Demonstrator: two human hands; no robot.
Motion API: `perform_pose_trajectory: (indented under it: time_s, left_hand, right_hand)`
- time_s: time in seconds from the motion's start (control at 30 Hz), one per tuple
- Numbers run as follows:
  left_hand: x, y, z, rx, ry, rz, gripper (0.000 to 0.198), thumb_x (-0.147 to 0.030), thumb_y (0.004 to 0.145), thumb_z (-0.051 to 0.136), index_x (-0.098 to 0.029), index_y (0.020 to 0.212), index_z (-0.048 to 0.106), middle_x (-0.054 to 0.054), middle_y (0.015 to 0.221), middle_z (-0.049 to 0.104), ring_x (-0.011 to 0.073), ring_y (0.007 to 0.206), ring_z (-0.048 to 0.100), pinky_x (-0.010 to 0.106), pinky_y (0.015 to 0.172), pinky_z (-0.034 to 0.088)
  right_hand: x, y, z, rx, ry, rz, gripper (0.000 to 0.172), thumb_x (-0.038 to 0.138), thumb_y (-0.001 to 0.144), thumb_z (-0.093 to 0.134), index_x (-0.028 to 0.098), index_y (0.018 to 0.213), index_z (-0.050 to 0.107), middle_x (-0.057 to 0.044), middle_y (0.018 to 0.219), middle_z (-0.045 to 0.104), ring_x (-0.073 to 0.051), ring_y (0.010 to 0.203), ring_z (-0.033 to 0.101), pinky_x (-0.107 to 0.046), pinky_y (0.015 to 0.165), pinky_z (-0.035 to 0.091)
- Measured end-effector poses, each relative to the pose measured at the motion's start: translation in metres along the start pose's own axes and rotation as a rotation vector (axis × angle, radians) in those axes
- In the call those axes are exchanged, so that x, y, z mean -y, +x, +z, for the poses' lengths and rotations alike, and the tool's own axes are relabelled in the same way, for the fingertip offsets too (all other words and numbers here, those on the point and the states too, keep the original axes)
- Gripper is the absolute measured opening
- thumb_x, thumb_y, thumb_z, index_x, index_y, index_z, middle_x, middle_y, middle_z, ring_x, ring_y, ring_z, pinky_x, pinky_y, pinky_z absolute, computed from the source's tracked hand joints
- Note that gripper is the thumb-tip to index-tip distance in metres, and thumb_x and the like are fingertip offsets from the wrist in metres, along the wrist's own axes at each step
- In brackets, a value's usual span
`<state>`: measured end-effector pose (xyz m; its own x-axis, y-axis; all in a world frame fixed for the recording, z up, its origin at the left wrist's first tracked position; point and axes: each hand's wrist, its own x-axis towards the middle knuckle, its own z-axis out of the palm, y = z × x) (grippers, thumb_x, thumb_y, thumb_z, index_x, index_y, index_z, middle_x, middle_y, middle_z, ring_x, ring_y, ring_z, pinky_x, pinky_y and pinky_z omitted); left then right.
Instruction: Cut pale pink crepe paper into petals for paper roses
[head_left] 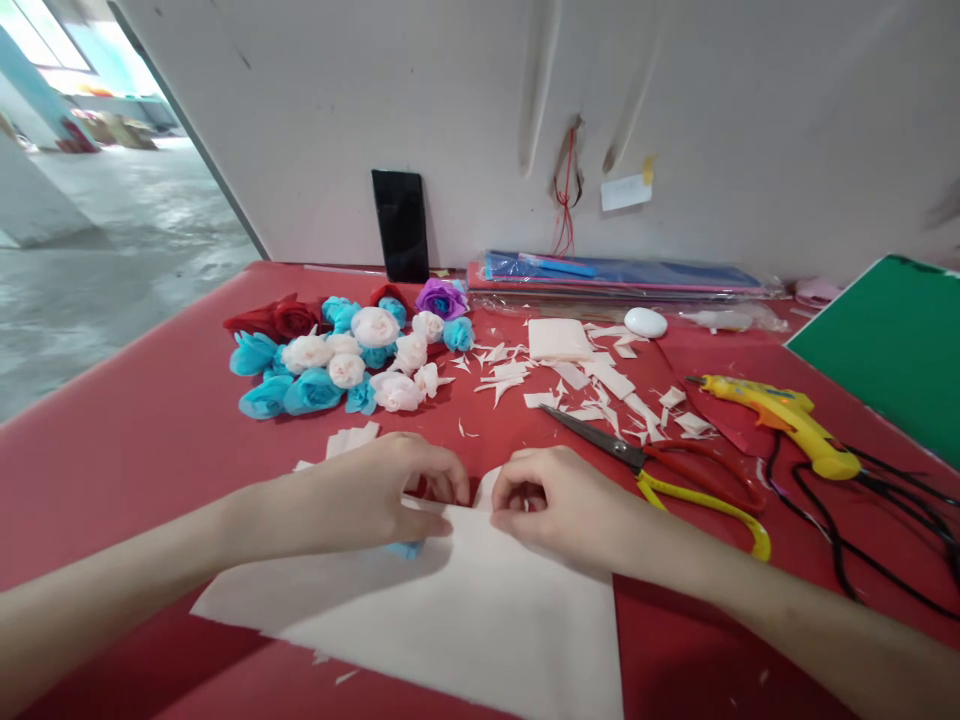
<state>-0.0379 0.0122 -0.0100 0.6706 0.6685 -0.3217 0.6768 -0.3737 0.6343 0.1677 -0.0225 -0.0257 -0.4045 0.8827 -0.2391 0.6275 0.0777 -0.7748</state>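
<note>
A large sheet of pale pink crepe paper [457, 610] lies on the red table [135, 440] in front of me. My left hand [382, 490] pinches the sheet's far edge, thumb on top and fingers curled. My right hand [547, 500] pinches the same edge a little to the right, fingers closed on the paper. A bit of blue paper [405, 549] shows under my left hand. A small stack of cut pale pieces [351, 438] lies just beyond the left hand.
A pile of blue, white, red and purple paper flowers [345, 355] lies at the back left. Scissors [660, 465] with red and yellow handles, a yellow glue gun [787, 420] with black cord, paper scraps [600, 385], packed paper sheets [622, 275], a black phone [401, 225] and a green sheet [892, 345] lie around.
</note>
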Motion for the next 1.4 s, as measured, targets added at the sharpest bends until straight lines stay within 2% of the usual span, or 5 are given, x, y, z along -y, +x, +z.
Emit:
perform_pose_trajectory:
  time_s: [0.33,0.67,0.93,1.13,1.4]
  left_hand:
    - [-0.003,-0.004,-0.002,-0.014,0.121,0.06,0.018,-0.025,0.082,0.052,-0.026,0.093,0.066,-0.001,0.093,0.069,0.0213,0.094,0.06,0.031,0.082,0.045]
    - [-0.002,-0.012,-0.013,-0.086,0.14,0.077,0.023,-0.013,0.078,0.056,-0.026,0.094,0.066,-0.003,0.096,0.067,0.0177,0.089,0.059,0.024,0.073,0.042]
    - [0.013,-0.004,-0.018,-0.201,0.161,0.09,0.018,-0.019,0.084,0.051,-0.02,0.094,0.067,0.003,0.095,0.069,0.0184,0.085,0.059,0.026,0.068,0.041]
    - [0.012,0.002,-0.02,-0.111,0.079,0.178,0.013,-0.027,0.085,0.059,-0.023,0.086,0.07,-0.002,0.092,0.071,0.0126,0.077,0.062,0.02,0.066,0.042]
    - [0.021,0.009,-0.018,-0.097,0.088,0.207,0.014,-0.025,0.082,0.058,-0.021,0.083,0.072,0.001,0.091,0.072,0.0154,0.082,0.063,0.022,0.072,0.044]
  right_hand:
    - [-0.002,0.001,0.0,-0.007,-0.013,0.005,0.011,0.014,0.069,0.059,0.018,0.07,0.069,0.001,0.068,0.063,-0.01,0.06,0.055,-0.022,0.055,0.039]
    - [-0.001,0.001,0.002,-0.024,-0.041,-0.022,0.012,0.01,0.068,0.056,0.018,0.065,0.064,0.003,0.066,0.06,-0.009,0.06,0.052,-0.022,0.055,0.037]
    - [-0.004,0.001,0.003,-0.038,-0.052,-0.016,0.012,0.011,0.066,0.055,0.02,0.063,0.062,0.005,0.063,0.057,-0.008,0.057,0.048,-0.021,0.05,0.035]
    - [-0.004,0.001,0.004,-0.044,-0.055,-0.012,0.012,0.012,0.067,0.056,0.02,0.065,0.064,0.005,0.063,0.058,-0.009,0.057,0.049,-0.022,0.051,0.036]
    - [-0.003,0.003,0.004,-0.071,-0.09,-0.019,0.012,0.008,0.068,0.057,0.019,0.067,0.062,0.004,0.067,0.06,-0.01,0.061,0.051,-0.023,0.056,0.037]
